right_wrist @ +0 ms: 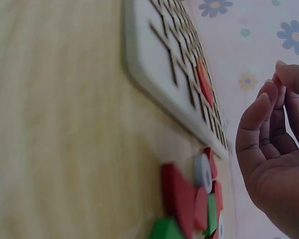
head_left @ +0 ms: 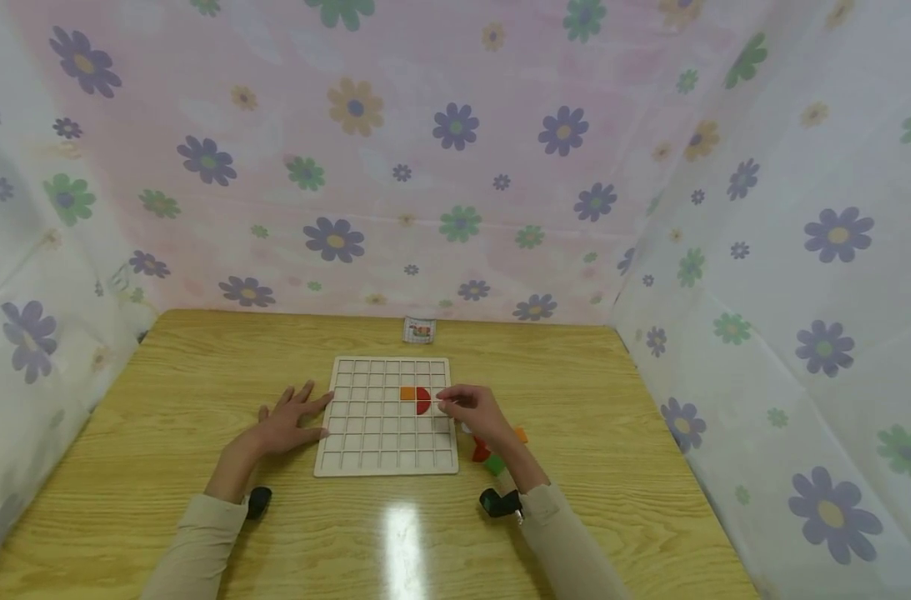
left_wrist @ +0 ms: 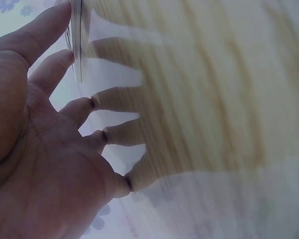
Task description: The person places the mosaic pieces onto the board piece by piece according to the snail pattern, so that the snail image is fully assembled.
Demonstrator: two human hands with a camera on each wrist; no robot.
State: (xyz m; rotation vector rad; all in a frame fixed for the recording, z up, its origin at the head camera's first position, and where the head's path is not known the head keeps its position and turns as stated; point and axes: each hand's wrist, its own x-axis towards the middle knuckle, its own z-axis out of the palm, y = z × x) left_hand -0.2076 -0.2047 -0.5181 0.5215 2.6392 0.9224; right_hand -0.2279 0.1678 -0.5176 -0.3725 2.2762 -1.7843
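A pale wooden grid board [head_left: 361, 444] lies on the table. Set into its cells are an orange square tile [head_left: 407, 393] and two red rounded tiles [head_left: 422, 407] beside it. My left hand [head_left: 284, 427] rests with fingers spread at the board's left edge, thumb and index finger touching it. Over the right part of the board, my right hand [head_left: 473, 410] pinches a small reddish piece between thumb and fingertips. Most of that piece is hidden by the fingers, so its shape cannot be told.
Loose pieces lie right of the board, partly under my right forearm: red [right_wrist: 177, 199], green [head_left: 494, 464], orange [head_left: 521, 435] and a white ring-like one [right_wrist: 203, 172]. A small printed card [head_left: 419, 330] lies at the table's back edge. Flowered sheets [head_left: 395, 167] surround the table.
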